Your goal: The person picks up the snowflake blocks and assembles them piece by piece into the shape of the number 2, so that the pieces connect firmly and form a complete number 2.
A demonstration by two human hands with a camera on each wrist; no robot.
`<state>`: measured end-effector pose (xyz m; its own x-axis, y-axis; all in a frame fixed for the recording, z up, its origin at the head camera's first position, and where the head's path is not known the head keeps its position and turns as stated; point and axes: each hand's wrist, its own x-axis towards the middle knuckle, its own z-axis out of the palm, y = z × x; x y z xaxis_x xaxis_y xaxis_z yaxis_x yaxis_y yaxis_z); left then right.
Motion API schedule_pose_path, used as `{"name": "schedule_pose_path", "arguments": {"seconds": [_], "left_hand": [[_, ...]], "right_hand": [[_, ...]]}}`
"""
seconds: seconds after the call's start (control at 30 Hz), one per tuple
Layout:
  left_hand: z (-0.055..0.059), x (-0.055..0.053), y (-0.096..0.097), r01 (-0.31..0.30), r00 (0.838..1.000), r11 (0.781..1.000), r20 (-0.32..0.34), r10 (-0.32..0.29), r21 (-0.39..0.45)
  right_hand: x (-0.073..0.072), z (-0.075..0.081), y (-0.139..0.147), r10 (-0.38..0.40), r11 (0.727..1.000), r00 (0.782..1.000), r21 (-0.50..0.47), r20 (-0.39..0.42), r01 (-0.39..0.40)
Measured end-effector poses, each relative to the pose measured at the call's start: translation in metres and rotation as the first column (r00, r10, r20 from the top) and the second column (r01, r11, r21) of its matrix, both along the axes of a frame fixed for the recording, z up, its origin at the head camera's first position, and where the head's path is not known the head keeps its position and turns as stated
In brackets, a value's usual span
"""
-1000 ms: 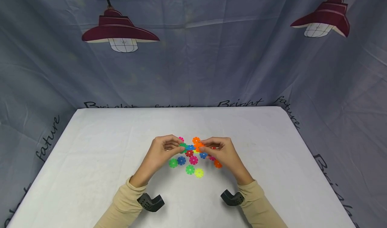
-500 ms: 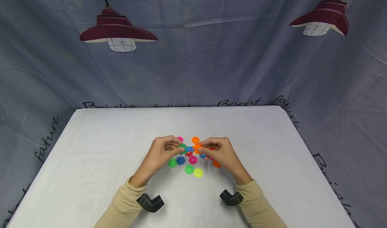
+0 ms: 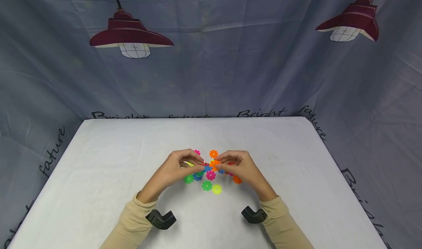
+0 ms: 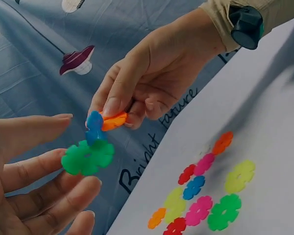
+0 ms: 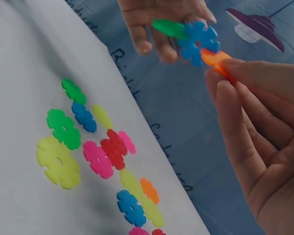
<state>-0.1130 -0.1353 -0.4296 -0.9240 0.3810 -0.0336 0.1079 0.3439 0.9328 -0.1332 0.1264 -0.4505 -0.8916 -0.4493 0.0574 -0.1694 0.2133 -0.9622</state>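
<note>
My right hand pinches an orange notched disc between thumb and fingers, above the table. A blue notched disc is slotted into the orange one, and a green notched disc joins onto the blue one. My left hand is beside the green disc with its fingers spread and the thumb apart from it. In the left wrist view, the left fingers lie just behind the green disc; whether they touch it I cannot tell. The right hand also shows there, gripping the orange disc.
Loose notched discs lie on the white table under the hands, among them a yellow disc, a green disc and a pink disc. A grey printed curtain hangs behind the table.
My left hand has let go of the green disc and shifted slightly right. The joined discs have tipped, the green one now lower, below the left thumb. The right hand keeps its pinch.
</note>
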Motion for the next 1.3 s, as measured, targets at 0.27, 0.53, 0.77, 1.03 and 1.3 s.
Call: {"name": "schedule_pose_path", "arguments": {"seconds": [0.27,0.53,0.77,1.03,1.3], "left_hand": [[-0.013,-0.001,0.012,0.149,0.989,0.989,-0.001,-0.149,-0.013],[-0.012,-0.001,0.008,0.11,0.994,0.994,-0.02,-0.111,-0.02],[-0.008,-0.002,0.003,0.017,1.0,1.0,0.014,-0.017,-0.013],[-0.008,-0.003,0.001,-0.018,1.0,1.0,0.013,0.018,0.003],[-0.008,-0.004,0.0,-0.016,1.0,1.0,0.017,0.016,0.016]], "right_hand": [[0.002,-0.003,-0.007,0.144,0.989,0.989,-0.031,0.022,-0.144],[-0.006,-0.002,0.007,0.055,0.996,0.997,0.072,-0.051,-0.051],[-0.025,-0.015,0.043,-0.097,0.909,0.993,0.401,-0.061,0.113],[-0.032,-0.024,0.061,-0.103,0.797,0.994,0.595,-0.038,0.105],[-0.034,-0.028,0.061,-0.1,0.79,0.994,0.604,-0.039,0.103]]}}
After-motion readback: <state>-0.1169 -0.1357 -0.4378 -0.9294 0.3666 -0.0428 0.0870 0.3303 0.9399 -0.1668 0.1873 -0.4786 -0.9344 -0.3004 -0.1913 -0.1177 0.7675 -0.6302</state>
